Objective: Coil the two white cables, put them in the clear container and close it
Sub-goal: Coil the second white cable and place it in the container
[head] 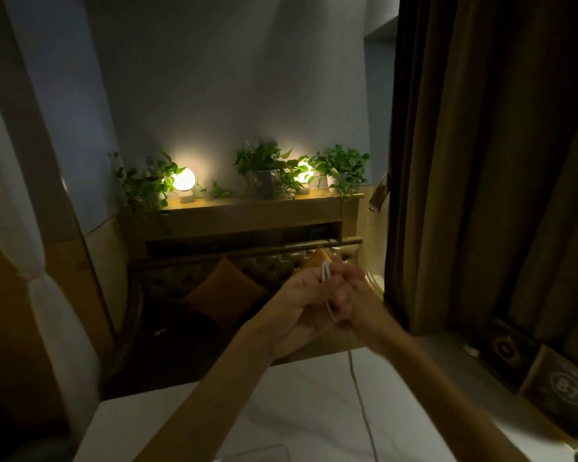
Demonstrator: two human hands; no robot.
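Observation:
Both hands are raised together above the far edge of the white table (281,395). My left hand (301,301) and my right hand (357,301) are closed on a white cable (361,391). Short loops of it stick out above the fingers and a bend shows between the palms. One long strand hangs down from the hands to the table and runs toward the bottom edge of the view. A clear container (257,453) shows only as a rounded corner at the bottom centre. A second cable is not visible.
A dark sofa with an orange cushion (224,295) stands beyond the table. Behind it a shelf (247,208) carries two glowing round lamps and several potted plants. A brown curtain (481,161) hangs at right, with framed boxes (561,385) below it.

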